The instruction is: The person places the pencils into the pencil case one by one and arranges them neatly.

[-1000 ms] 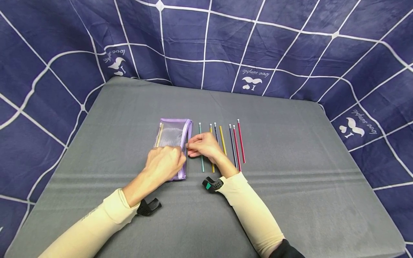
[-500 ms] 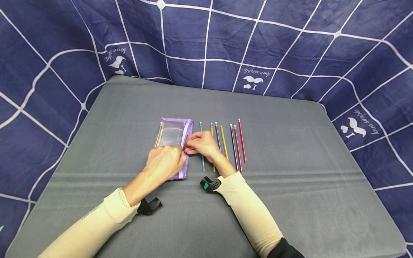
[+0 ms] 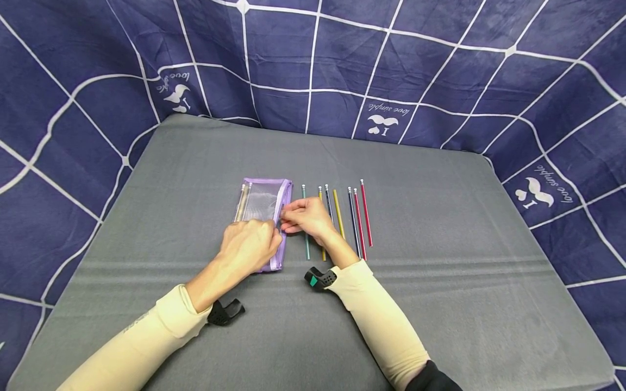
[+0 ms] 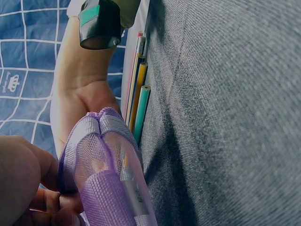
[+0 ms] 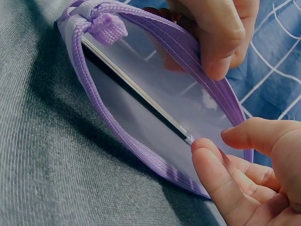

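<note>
- I read the purple mesh pouch [image 3: 264, 209] as very light and floppy: thin netting with a stitched zipper band, so it will sag and fold wherever it is not supported. My judgement is that the stiffer zipper edge is the only sensible place to take hold; the mesh itself would just bunch up.
- The pouch lies on the grey table [image 3: 440, 282], left of centre in the head view, its long side running away from me.
- My left hand [image 3: 249, 245] sits over the near end of the pouch, fingers curled and pinching the purple edge band there; the right-wrist view shows the thumb [image 5: 221, 33] clamped on the upper lip.
- My right hand [image 3: 305, 217] is just to the right of the pouch, fingertips at the zipper side. In the right-wrist view its fingers [image 5: 221, 174] are bent and touch the lower lip beside the opening, but I cannot tell whether they truly pinch it.
- The mouth is open along the zipper, and a thin pencil [image 5: 141, 96] already lies inside, with the fabric zipper tab [image 5: 109, 26] at the far corner.
- The loose pencils [image 3: 352, 217] lie in a row just right of my right hand, parallel to the pouch; they look slim, stiff, smooth and prone to rolling, so I would pick one up mid-shaft.
</note>
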The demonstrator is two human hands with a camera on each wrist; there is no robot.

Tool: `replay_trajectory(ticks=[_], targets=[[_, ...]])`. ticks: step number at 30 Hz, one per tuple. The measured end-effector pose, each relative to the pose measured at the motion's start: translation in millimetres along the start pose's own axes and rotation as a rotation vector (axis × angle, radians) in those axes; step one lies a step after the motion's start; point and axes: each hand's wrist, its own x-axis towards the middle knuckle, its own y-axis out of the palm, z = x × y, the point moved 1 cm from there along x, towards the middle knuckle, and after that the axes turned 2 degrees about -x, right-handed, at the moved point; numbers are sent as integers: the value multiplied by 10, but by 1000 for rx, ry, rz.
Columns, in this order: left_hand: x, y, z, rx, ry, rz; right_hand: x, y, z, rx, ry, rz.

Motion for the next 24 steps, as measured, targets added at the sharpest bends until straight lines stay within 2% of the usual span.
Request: replay_trajectory(ticks=[11, 24], targets=[[-7, -4, 13, -12, -23, 31, -58, -74, -11, -17, -14, -15], [8, -12, 2, -31, -23, 30, -152, -397, -30, -14, -42, -64]])
